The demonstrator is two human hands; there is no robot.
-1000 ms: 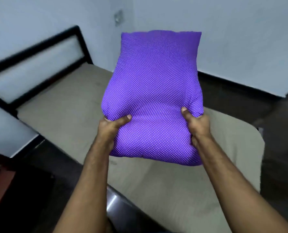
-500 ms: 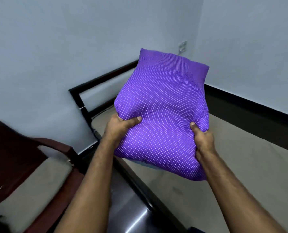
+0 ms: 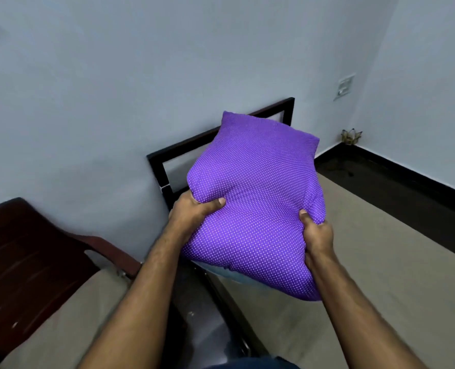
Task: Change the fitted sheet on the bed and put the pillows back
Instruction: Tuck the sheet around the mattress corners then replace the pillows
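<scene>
I hold a purple pillow (image 3: 258, 198) with small white dots in the air over the head end of the bed. My left hand (image 3: 191, 211) grips its left side, thumb pressed into the front. My right hand (image 3: 315, 233) grips its right lower side. The bed (image 3: 380, 275) lies to the right, its mattress bare and beige. A black headboard frame (image 3: 167, 161) stands against the wall, partly hidden behind the pillow.
A dark wooden chair (image 3: 21, 262) with a beige seat cushion (image 3: 61, 323) stands at the left, close to the bed. Dark floor (image 3: 354, 166) runs along the far side of the bed. A wall switch (image 3: 344, 87) and a small object in the corner (image 3: 351, 135) are at the back.
My view has swung left, bringing the chair and wall into sight. The pillow stays gripped in both hands and has moved toward the headboard end.
</scene>
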